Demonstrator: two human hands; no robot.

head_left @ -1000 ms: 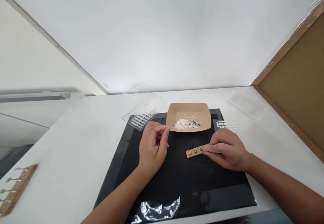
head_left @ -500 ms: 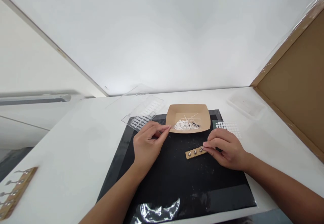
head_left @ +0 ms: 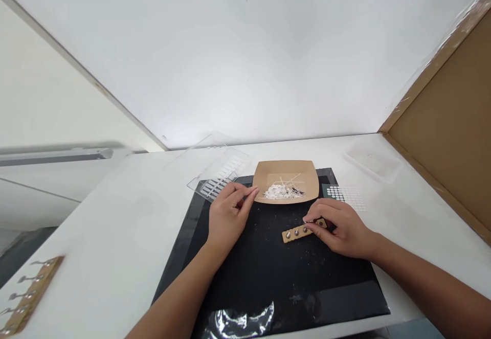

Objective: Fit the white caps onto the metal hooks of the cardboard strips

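My left hand [head_left: 230, 216] is closed in a pinch at the near left corner of the brown paper tray [head_left: 286, 167]. Anything between those fingertips is too small to make out. White scraps and thin strips [head_left: 283, 190] lie heaped inside the tray. Over a small tan strip [head_left: 286, 237] with scalloped edges, my right hand [head_left: 337, 226] pinches a small, thin piece that I cannot identify. Several small metal pieces [head_left: 296, 232] sit in a row on this strip, and a dark hole shows toward its right end. My right fingers partly cover the strip.
Under both hands lies a black mat [head_left: 264, 272] on a white table [head_left: 126, 216]. Clear plastic cases [head_left: 218, 170] with pale strips stand back left, a green card with white dots [head_left: 335, 193] at right. A wooden rack with metal pieces [head_left: 34, 293] is far left.
My right fingertips have shifted slightly left over the strip, uncovering its right end. The whole view has moved a little; my left hand keeps its pinch beside the tray.
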